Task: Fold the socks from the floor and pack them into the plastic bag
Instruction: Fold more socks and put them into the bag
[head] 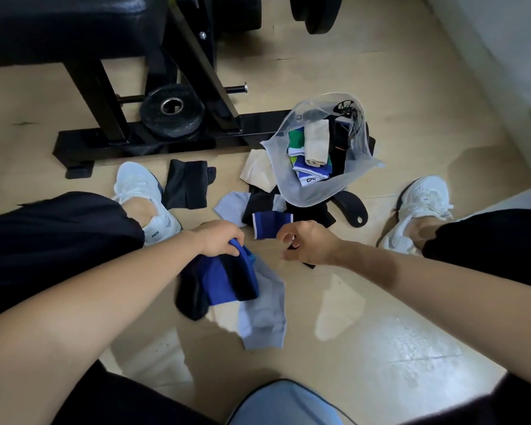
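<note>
Now the blue and black sock (224, 280) lies just below the frame's middle, its top edge pinched by the left hand (218, 237). The right hand (307, 243) is near but apart, with fingers curled; whether it holds something I cannot tell. It is better to lay the sock flat before folding. The plastic bag (313, 191) stands above, right of centre. One white shoe (154, 216) reads ANTA.

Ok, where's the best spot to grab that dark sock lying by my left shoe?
Pinch the dark sock at its straight near edge, coming down from your side. It lies flat and alone on the floor, nothing on top, so that edge is free. The left hand grips a blue sock, so the right hand probably suits.
</note>
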A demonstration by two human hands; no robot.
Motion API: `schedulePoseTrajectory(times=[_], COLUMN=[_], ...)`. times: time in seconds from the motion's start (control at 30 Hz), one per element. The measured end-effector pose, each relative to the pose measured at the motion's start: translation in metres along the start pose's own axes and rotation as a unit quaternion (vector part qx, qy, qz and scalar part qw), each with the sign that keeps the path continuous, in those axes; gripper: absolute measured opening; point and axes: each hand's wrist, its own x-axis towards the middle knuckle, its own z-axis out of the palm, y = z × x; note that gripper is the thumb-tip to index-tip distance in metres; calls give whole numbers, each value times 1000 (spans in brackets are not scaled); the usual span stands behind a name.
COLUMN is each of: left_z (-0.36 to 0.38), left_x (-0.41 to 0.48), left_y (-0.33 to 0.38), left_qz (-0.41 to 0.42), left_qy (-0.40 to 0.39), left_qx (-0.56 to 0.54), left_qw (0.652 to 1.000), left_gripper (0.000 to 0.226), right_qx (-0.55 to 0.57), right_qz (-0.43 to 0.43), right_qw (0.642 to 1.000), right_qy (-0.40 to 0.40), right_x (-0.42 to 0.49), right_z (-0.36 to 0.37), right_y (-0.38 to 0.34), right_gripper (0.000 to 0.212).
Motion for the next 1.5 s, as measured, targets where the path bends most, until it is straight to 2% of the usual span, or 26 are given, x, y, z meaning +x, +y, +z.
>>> schedulePoseTrajectory(times=[0.13,0.17,0.37,0.47,0.57,0.67,0.73,0.9,1.0,1.07,1.13,1.27,1.33,1.4,1.43,1.5], left_z=[-30,-35,-43,-37,-22,-21,-26,-37,-44,-52,-59,-67,-70,-71,-70,-70], left_x=[-7,-9,-12,-14,-10,-11,-13,-20,-23,-26,-27,-30,-29,-27,-25,-24], left_y=[30,36,48,49,44,45,48,55,62,65,65,61,61,61,63,74], left_qz=[53,59,53,3,-22,-16,-12,-13,-28,-47,-66,-99,-101,-87,-69,-25], left_qy=[3,8,56,16,1,18,-5,-74,-1,30,16,-7,-4,11,28,89], left_qx=[-189,-218,-323,-348,-341,-349,-331,-171,-125,-52,44,141,143,101,57,-99], left_qw=[981,974,943,937,940,937,944,982,992,997,997,985,984,991,996,991], left_gripper=[8,8,5,30,45,26,23,29,18,12,14,16,20,39,56,83], right_qx=[48,45,5,26,27,16,12,17,19,36,40,71,91,103,104,98], right_qz=[-5,-14,-47,-55,-52,-26,-10,-23,-33,-30,-27,-7,7,14,16,22], right_qw=[998,998,999,998,998,998,998,996,995,995,995,993,990,986,986,987], right_qy=[-39,-44,-19,-6,24,50,62,82,87,88,90,97,111,126,129,127], right_x=[5,5,4,3,-2,-8,-14,-29,-37,-43,-49,-62,-71,-84,-91,-103], right_z=[7,8,-8,-23,-40,-53,-59,-73,-80,-84,-91,-108,-117,-125,-129,-136], right_y=[-9,-10,-8,-5,1,11,16,15,11,8,5,2,1,-1,-3,-5], right_gripper=[67,67,15,9,17,21,25,9,11,8,6,13,13,16,18,11])
